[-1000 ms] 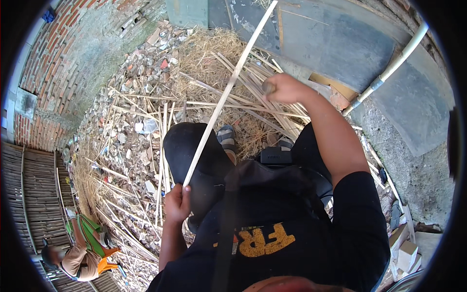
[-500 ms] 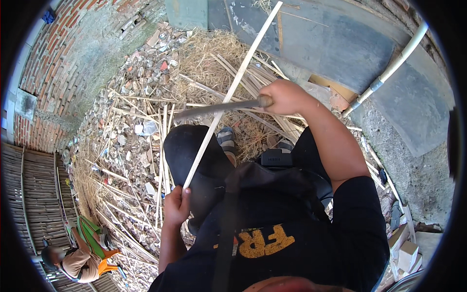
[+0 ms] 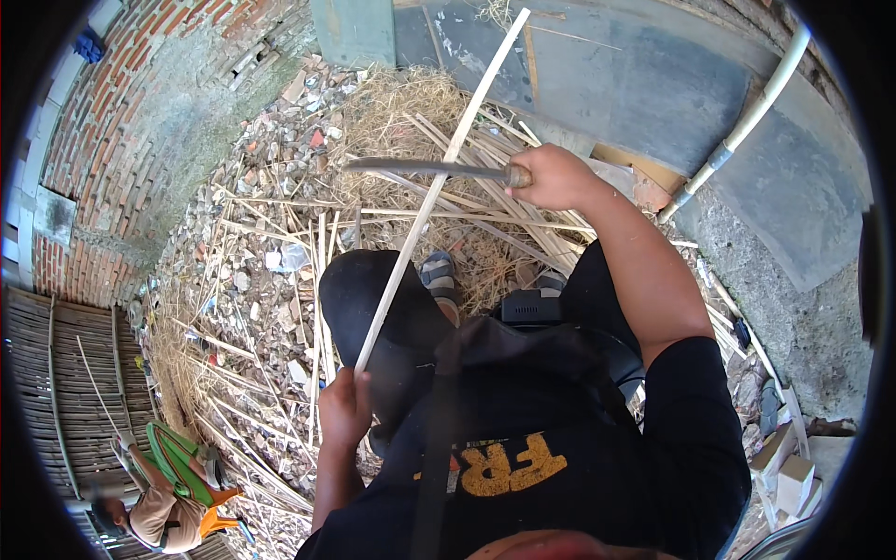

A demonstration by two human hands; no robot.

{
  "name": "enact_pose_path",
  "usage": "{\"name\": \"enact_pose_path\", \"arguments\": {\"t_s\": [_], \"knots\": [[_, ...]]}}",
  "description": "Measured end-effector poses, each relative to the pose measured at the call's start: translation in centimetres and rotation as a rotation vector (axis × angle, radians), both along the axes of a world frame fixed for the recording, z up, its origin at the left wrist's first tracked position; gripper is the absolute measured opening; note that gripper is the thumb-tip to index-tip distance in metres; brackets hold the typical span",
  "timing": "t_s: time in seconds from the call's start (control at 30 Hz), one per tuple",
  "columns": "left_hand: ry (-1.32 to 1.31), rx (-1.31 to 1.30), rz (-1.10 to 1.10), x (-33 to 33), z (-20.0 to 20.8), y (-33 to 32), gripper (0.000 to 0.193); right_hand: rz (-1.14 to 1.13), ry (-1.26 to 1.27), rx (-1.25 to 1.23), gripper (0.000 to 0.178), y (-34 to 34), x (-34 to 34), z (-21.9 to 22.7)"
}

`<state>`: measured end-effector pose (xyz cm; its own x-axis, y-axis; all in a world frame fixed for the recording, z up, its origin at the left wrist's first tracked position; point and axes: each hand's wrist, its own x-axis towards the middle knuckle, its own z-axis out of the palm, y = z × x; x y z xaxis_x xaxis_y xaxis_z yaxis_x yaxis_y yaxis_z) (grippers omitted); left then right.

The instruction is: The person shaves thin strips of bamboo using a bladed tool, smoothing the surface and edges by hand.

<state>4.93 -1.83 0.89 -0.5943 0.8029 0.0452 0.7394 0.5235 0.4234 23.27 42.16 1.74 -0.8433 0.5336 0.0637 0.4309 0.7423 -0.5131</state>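
My left hand (image 3: 345, 407) is closed round the near end of a long pale bamboo strip (image 3: 409, 245), beside my left knee. The strip slants up and away to the right, past my leg. In my right hand (image 3: 551, 177) is the wooden handle of a machete (image 3: 397, 166), fingers wrapped round it. Its long dark blade points left and lies across the strip's upper half; whether the edge touches the strip I cannot tell.
Split bamboo strips (image 3: 537, 227) and dry shavings (image 3: 401, 107) cover rubble-strewn ground (image 3: 280, 289). Beyond are grey panels (image 3: 635, 103) and a pale pipe (image 3: 747, 126). At the lower left a person (image 3: 166, 513) sits on an orange chair (image 3: 219, 520) by a slatted bamboo wall (image 3: 79, 373).
The machete has moved farther up along the strip, away from me, and its blade is more level. My left hand has shifted slightly nearer me. The seated person now holds up a thin strip.
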Motion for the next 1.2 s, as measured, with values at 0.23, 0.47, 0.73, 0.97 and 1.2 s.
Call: {"name": "enact_pose_path", "arguments": {"t_s": [0.23, 0.47, 0.73, 0.97, 1.2], "knots": [[0.009, 0.037, 0.103, 1.1, -0.3, 0.0, 0.025, 0.108, -0.072, 0.135, 0.031, -1.5, -0.6, 0.2], [-0.047, 0.081, 0.068, 0.3, -1.7, -0.5, 0.024, 0.093, -0.036, 0.090, 0.030, -1.1, -0.3, 0.4], [-0.074, 0.017, 0.054, -0.3, -1.4, -0.3, 0.026, 0.135, -0.091, -0.016, 0.033, -2.2, -0.8, 1.2], [-0.033, -0.019, 0.060, -0.5, -1.9, -0.3, 0.028, -0.024, -0.077, -0.136, 0.037, 1.9, -1.8, -2.1], [-0.166, 0.020, -0.051, -1.6, -0.2, 0.0, 0.032, 0.187, -0.106, 0.138, 0.026, -3.3, -1.7, 0.0]]}}
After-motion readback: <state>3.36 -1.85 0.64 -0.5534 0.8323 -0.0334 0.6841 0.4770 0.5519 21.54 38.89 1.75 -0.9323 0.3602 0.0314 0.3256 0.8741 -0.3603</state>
